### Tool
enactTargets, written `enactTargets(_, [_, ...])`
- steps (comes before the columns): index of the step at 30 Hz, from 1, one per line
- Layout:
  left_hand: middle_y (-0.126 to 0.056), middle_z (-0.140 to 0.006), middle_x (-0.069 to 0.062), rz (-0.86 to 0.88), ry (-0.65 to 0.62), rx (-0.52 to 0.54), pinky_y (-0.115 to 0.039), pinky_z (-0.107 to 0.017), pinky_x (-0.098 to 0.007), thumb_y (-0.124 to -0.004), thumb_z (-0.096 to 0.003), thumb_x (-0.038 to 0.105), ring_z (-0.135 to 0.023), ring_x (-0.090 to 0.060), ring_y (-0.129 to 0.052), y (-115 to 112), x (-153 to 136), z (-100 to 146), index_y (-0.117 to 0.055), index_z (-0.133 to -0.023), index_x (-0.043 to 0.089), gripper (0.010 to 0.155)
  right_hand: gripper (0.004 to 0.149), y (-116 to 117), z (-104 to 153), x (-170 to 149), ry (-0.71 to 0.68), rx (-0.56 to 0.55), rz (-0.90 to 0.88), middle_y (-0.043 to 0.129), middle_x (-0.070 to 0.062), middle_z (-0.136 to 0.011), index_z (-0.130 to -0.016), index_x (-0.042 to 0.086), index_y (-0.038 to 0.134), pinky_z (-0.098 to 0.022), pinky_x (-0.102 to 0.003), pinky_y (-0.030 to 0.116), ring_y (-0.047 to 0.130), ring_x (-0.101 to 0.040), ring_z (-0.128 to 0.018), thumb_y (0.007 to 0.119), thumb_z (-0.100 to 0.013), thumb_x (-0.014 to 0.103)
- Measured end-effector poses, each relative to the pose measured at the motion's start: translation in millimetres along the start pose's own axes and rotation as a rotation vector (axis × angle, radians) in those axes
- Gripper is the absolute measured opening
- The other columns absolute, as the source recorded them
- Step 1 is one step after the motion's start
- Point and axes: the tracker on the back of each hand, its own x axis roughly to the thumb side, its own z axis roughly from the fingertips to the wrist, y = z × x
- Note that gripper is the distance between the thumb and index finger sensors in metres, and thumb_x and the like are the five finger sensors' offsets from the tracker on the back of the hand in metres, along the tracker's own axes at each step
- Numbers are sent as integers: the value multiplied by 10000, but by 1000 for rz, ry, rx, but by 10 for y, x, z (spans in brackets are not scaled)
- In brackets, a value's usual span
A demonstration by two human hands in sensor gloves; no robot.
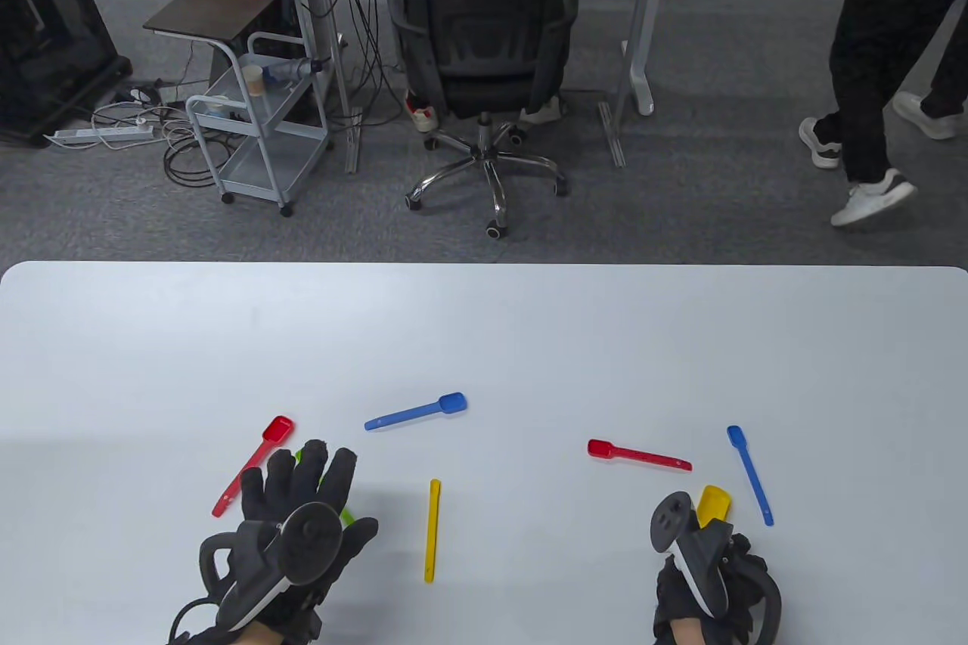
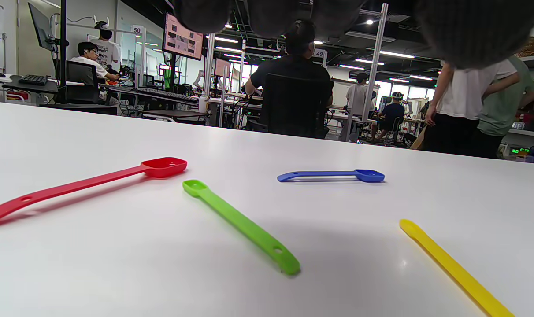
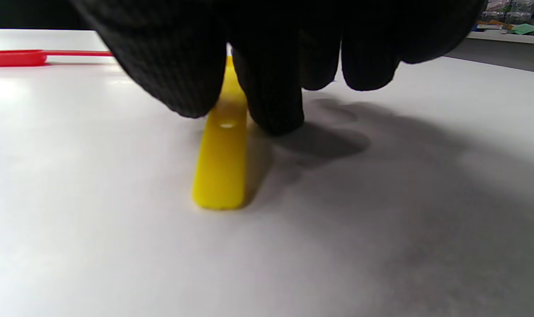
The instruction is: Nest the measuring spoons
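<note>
Several coloured measuring spoons lie on the white table (image 1: pixel 484 327). My right hand (image 1: pixel 718 562) pinches the handle of a wide yellow spoon (image 1: pixel 715 501); in the right wrist view the thumb and a finger (image 3: pixel 271 101) sit on either side of the handle (image 3: pixel 220 171), which lies flat on the table. My left hand (image 1: pixel 310 471) is open, its fingers spread over a green spoon (image 2: pixel 240 224) and not touching it. A red spoon (image 1: pixel 253 463) lies just to its left. A blue spoon (image 1: pixel 416 410) and a thin yellow spoon (image 1: pixel 432 530) lie in the middle.
A second red spoon (image 1: pixel 639 454) and a second blue spoon (image 1: pixel 750 475) lie just beyond my right hand. An office chair (image 1: pixel 484 55) and a small cart (image 1: pixel 257 123) stand behind the table. A person (image 1: pixel 885 70) walks at the far right.
</note>
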Motion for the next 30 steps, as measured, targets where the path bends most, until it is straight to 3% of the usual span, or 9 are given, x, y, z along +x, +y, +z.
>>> enactTargets(30, [-532, -1257, -54, 0, 24, -29, -394, -807, -700, -818, -399, 686, -1153, -525, -592, -6, -29, -13, -545, -1156, 373, 864, 437, -186, 66, -22, -5, -81, 23, 701, -308, -1119, -742, -1, 943, -629, -706, 641, 747, -622, -926, 869, -472, 335])
